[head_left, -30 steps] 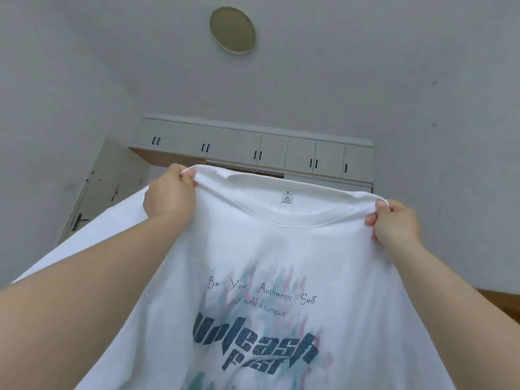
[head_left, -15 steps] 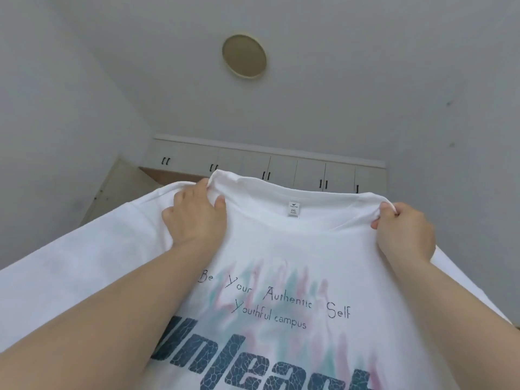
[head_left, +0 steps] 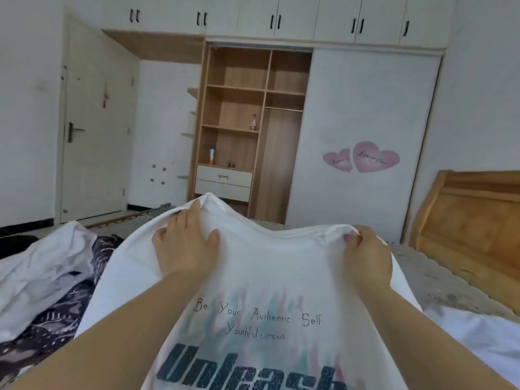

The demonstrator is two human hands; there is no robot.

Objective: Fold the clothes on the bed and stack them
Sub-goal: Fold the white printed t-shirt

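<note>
Both hands' fingers (head_left: 355, 240) pinch the white T-shirt's (head_left: 270, 266) top edge, other clothes (head_left: 42, 277) crowding its left.

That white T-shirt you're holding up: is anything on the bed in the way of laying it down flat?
Nothing visible straight ahead. Both hands grip the T-shirt at its shoulders; a heap of clothes lies left of it. The bed under the shirt is hidden.

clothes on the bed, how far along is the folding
Early. No folded stack is in view. In hand: the left hand and right hand grip the top edge of the white printed t-shirt, spread out. Left: fold it, then the crumpled white garment and dark patterned garment beside it.
</note>
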